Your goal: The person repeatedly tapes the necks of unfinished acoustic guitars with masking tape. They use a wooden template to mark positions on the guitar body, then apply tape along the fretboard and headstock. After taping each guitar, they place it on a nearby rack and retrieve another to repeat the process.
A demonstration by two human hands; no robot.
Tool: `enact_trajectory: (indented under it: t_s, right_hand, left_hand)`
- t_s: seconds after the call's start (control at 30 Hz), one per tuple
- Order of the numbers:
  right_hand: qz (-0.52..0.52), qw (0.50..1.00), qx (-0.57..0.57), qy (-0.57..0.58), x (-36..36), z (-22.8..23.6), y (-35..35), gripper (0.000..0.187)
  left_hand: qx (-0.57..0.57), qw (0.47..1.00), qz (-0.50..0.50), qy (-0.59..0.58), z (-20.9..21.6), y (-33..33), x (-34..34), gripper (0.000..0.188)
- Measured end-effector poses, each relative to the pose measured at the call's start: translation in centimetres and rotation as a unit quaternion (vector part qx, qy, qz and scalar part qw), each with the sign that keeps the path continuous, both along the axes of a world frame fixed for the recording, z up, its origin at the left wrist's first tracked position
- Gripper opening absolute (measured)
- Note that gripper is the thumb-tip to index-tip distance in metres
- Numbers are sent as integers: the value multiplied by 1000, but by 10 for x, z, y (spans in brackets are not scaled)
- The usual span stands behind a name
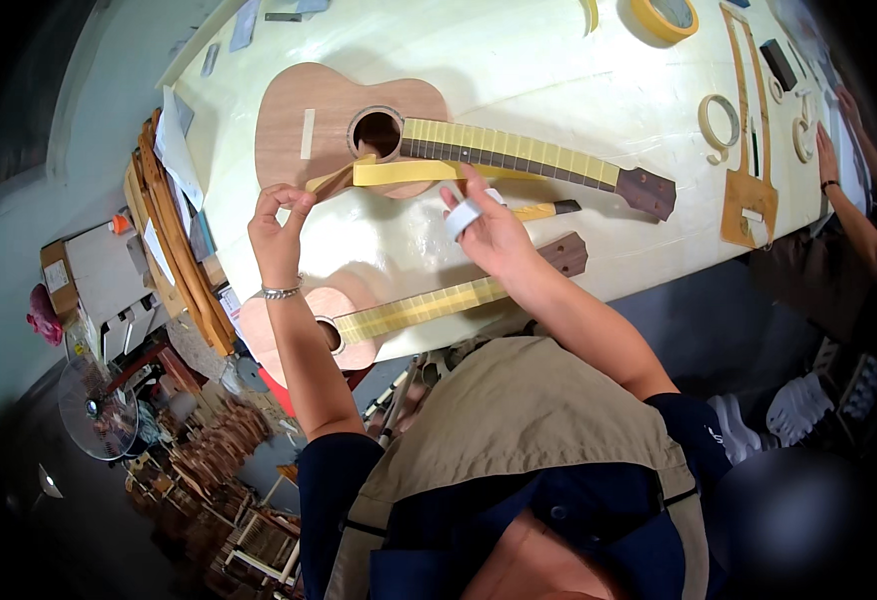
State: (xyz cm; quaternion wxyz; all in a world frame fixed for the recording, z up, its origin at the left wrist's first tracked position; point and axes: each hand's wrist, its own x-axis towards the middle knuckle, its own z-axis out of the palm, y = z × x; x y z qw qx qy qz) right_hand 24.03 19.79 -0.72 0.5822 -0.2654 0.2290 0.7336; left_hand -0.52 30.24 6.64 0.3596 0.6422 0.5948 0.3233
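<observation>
On the white bench (599,95), a dark fretboard (509,164) is only part-taped, yellow tape (404,174) pinched by left hand (281,220), pale roll (463,219) by right hand (499,238).

The right hand (494,232) covers part of the yellow strip (409,173), the left forearm (304,350) hides some of the lower ukulele (424,308), the top edge clips a tape roll (661,29), a co-worker (857,222) fades into the dark rim, and the lower-left stack (214,445), apparently wood, is too blurred to sort.
</observation>
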Motion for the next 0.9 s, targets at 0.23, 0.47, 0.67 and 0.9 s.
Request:
enact_trajectory:
  t_s: [0.23,0.47,0.67,0.9]
  right_hand:
    - [-67,989,42,-129,37,38,-47,33]
    - [-228,774,-83,-585,137,46,-77,27]
    - [-187,674,-126,-704,161,20,-66,30]
    - [-137,642,-127,-743,161,4,-77,29]
  left_hand:
    - [27,992,81,-89,-16,13,-13,16]
    - [14,993,-119,5,-18,15,76,7]
    - [20,992,-123,22,-44,36,101,8]
    - [43,988,-129,74,-44,36,104,7]
